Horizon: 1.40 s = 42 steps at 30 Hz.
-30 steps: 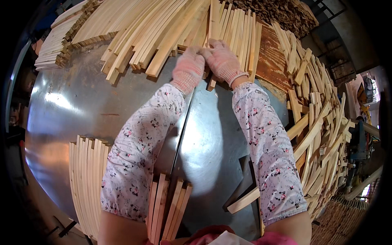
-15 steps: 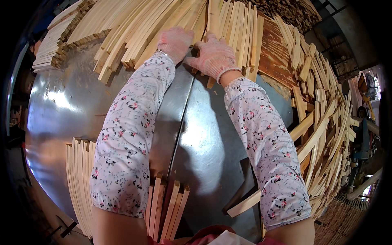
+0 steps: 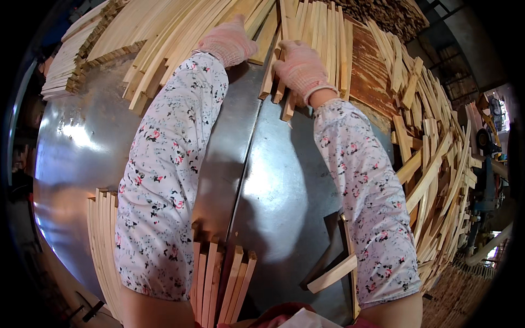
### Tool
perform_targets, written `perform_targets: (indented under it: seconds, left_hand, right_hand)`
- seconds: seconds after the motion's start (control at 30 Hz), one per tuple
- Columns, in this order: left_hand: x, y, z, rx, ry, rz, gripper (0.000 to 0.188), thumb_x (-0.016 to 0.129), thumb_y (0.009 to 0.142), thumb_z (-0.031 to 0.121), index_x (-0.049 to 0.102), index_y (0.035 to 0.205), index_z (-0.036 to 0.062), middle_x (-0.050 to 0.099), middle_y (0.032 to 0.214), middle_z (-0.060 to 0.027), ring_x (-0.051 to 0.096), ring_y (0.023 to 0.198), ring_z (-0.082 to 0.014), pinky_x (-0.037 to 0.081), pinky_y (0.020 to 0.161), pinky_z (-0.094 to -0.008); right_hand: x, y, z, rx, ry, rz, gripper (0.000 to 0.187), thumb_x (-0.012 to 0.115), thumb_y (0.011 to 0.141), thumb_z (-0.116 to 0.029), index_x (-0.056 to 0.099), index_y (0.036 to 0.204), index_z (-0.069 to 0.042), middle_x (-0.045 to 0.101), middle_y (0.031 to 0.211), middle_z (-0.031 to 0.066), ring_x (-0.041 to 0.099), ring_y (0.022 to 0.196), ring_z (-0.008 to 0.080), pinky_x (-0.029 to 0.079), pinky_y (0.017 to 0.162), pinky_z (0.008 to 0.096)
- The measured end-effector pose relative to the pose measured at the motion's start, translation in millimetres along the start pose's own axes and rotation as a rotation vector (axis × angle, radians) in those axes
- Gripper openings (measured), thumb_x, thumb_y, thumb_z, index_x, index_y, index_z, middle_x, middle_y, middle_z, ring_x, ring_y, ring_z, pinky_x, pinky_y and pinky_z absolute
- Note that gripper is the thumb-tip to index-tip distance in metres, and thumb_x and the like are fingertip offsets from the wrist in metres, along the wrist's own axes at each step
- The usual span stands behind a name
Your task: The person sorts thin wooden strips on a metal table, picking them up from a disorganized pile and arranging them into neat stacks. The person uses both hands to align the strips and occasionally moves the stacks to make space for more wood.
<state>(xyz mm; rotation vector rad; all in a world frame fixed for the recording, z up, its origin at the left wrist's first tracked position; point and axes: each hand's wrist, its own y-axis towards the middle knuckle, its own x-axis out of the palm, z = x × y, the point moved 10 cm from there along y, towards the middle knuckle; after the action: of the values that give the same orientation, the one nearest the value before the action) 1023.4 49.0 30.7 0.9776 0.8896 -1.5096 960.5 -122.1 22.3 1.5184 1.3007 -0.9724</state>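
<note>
Head view: bare metal tabletop (image 3: 273, 186) open between floral sleeves (image 3: 161, 180); loose sticks (image 3: 425, 180) crowding the right side, short strips (image 3: 244, 284) near the body; gloved left hand (image 3: 227, 44) and right hand (image 3: 302, 66) apart, backs upward, touching fanned wooden strips (image 3: 322, 38) at the far side; cannot tell whether gripping any.

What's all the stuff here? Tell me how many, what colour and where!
Far strips: many, pale wood, around both hands
Stacked strips: many, pale, upper left
Jumbled strips: many, pale, right
Side strips: several, pale, lower left
Near strips: several, pale, bottom middle
Loose strip: one, pale, lower right
Worn board: one, reddish-brown, upper right
Rough pile: one, brown, top
Table: one surface, silver-grey, middle
Background clutter: uncountable, mostly dark, edges
Sleeves: two, white floral, forearms
Left hand: one, pink-gloved, top
Right hand: one, pink-gloved, top
</note>
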Motion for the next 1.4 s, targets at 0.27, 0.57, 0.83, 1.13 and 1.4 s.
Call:
perform_targets:
  seconds: [0.27, 0.57, 0.83, 1.13, 1.4]
  left_hand:
    - [-3.0, -22.7, 4.8, 0.014, -0.062, 0.043, 0.080, 0.069, 0.094, 0.044, 0.043, 0.163, 0.0139, 0.071, 0.138, -0.0239, 0.068, 0.131, -0.0393, 0.053, 0.110, -0.0506]
    - [-2.1, -56.1, -33.2, 0.130, -0.080, 0.346, 0.047, 0.059, 0.105, 0.043, 0.066, 0.140, 0.0114, 0.071, 0.134, -0.0206, 0.066, 0.126, -0.0415, 0.052, 0.109, -0.0492]
    - [-5.6, -120.0, -8.5, 0.329, -0.258, 0.536, 0.029, 0.065, 0.103, 0.029, 0.071, 0.125, 0.0118, 0.071, 0.124, -0.0177, 0.069, 0.115, -0.0393, 0.054, 0.101, -0.0479]
    - [15.6, -102.8, 50.4, 0.461, -0.081, 0.149, 0.031, 0.059, 0.103, 0.024, 0.071, 0.127, 0.0110, 0.071, 0.129, -0.0148, 0.069, 0.119, -0.0343, 0.050, 0.109, -0.0449]
    - [79.7, -59.6, 80.3, 0.673, 0.865, -0.024, 0.031, 0.062, 0.099, 0.032, 0.081, 0.117, 0.0152, 0.076, 0.124, -0.0041, 0.060, 0.139, -0.0263, 0.034, 0.126, -0.0463]
  right_hand:
    - [-1.0, 6.1, 3.4, 0.138, 0.371, 0.096, 0.055, 0.065, 0.095, -0.035, 0.065, 0.137, 0.000, 0.073, 0.125, 0.0310, 0.070, 0.122, 0.0458, 0.055, 0.105, 0.0497]
    - [37.4, 12.7, -55.2, 0.157, 0.358, -0.187, 0.056, 0.067, 0.098, -0.036, 0.057, 0.138, 0.002, 0.073, 0.123, 0.0331, 0.071, 0.120, 0.0485, 0.056, 0.103, 0.0516]
    - [28.2, 7.1, -67.0, -0.080, -0.025, -0.305, 0.062, 0.060, 0.106, -0.042, 0.044, 0.152, -0.004, 0.076, 0.119, 0.0295, 0.074, 0.117, 0.0435, 0.058, 0.098, 0.0517]
    - [17.6, -19.8, -35.9, -0.451, -0.566, -0.348, 0.047, 0.055, 0.108, -0.050, 0.073, 0.136, -0.017, 0.081, 0.103, 0.0087, 0.078, 0.100, 0.0278, 0.060, 0.091, 0.0445]
    - [18.3, -31.6, -3.1, -0.543, -0.485, -0.099, 0.043, 0.053, 0.106, -0.048, 0.083, 0.115, -0.017, 0.075, 0.119, 0.0031, 0.066, 0.114, 0.0294, 0.054, 0.100, 0.0427]
